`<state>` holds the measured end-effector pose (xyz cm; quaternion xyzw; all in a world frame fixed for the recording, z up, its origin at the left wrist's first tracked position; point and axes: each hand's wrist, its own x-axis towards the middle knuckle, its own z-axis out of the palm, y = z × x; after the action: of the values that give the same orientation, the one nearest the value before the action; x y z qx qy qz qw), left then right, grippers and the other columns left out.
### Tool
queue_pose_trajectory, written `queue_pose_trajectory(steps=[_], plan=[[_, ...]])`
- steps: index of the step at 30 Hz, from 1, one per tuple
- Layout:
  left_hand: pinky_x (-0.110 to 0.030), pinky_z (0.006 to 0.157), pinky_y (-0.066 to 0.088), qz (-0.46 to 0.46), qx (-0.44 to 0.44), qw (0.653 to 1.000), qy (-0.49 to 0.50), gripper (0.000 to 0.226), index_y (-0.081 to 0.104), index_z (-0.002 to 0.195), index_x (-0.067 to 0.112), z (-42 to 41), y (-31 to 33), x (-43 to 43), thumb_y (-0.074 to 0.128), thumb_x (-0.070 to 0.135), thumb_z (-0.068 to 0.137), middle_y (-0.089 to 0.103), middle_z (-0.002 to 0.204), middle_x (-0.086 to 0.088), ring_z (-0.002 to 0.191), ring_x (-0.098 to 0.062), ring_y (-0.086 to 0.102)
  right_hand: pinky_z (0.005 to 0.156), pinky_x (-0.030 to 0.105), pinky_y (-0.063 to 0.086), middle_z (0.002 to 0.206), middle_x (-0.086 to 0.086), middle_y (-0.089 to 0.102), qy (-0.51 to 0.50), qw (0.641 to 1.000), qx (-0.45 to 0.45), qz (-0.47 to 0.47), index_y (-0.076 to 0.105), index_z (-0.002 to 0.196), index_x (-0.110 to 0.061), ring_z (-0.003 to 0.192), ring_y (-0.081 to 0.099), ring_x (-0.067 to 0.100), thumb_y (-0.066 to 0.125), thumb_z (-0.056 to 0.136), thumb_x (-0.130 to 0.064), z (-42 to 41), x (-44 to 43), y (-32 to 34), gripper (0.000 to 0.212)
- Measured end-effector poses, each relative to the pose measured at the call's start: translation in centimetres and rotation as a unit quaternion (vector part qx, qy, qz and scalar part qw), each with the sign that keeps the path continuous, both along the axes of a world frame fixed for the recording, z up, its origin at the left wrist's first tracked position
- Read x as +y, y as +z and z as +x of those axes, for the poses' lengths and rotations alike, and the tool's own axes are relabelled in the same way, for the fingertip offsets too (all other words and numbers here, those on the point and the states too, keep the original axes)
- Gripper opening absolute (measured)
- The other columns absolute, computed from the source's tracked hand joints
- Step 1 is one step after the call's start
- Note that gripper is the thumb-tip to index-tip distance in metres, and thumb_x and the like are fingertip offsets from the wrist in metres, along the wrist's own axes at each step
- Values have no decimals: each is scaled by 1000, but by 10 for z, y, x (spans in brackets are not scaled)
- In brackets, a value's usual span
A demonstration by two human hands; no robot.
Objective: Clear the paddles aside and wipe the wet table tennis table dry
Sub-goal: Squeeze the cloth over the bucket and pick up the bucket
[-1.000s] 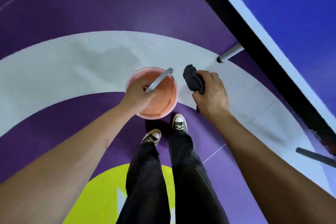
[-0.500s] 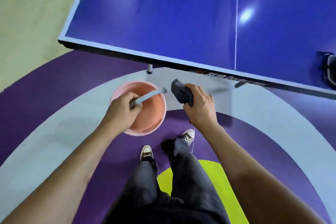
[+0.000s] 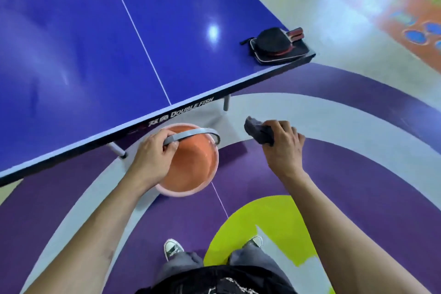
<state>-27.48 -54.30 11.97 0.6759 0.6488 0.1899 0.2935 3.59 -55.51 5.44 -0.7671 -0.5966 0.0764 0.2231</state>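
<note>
Apparently still preparing: the left hand (image 3: 152, 155) grips the bucket (image 3: 191, 169) handle, the right hand (image 3: 282, 143) clutches the cloth (image 3: 257, 130). Paddles (image 3: 274, 42) lie at the table (image 3: 119, 31) corner; moving them likely needs a free hand.

Floor: glossy purple painted surface (image 3: 358, 174), crossed by a curved pale grey band (image 3: 310, 112).
Near centre: rounded lime-yellow patch (image 3: 262, 217), thin white line (image 3: 219, 200) beside it.
Far right: blurred orange area with blue spots (image 3: 391, 21), bright glare.
</note>
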Motion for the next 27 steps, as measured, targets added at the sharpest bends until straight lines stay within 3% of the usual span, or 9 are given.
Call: queue_pose_trajectory(steps=[5,11,16,21,25,27], plan=[[-28,67,40,-3,-40,998,-42,8,61,100,25,133,26,23,53,25,103,65,93,5,89,-18,60,91,42,34,115,0,61,-78,997,12,26,62,118,-29,106,52,30,66,78,-10,137,-21,14,45],[-49,76,54,1,-82,987,-135,14,64,103,19,292,56,50,51,25,104,68,92,-9,88,-28,64,88,43,36,115,3,61,-152,987,17,44,63,118,-28,105,52,32,66,80,-13,275,-46,27,41],[-40,59,51,-3,-109,972,-207,12,64,104,21,419,64,83,52,23,103,69,88,-7,83,-31,67,88,42,35,112,5,62,-240,969,26,61,63,116,-26,103,53,33,67,78,-11,377,-55,40,41],[-46,76,56,-5,-126,956,-266,13,65,107,18,546,62,122,53,21,102,70,94,-2,90,-25,67,89,41,34,115,6,61,-315,948,9,52,63,119,-23,104,53,31,67,78,-9,475,-51,47,44],[-35,67,49,0,-119,936,-331,15,65,111,16,645,61,155,54,18,102,69,96,2,89,-19,65,90,41,35,116,5,60,-377,926,-1,39,61,121,-23,105,52,30,66,76,-8,545,-41,59,47],[-37,71,50,0,-116,923,-368,14,66,109,15,691,60,169,55,18,101,70,95,2,89,-19,65,89,40,35,115,5,60,-405,914,-8,31,60,121,-23,105,52,29,66,76,-8,580,-39,63,48]])
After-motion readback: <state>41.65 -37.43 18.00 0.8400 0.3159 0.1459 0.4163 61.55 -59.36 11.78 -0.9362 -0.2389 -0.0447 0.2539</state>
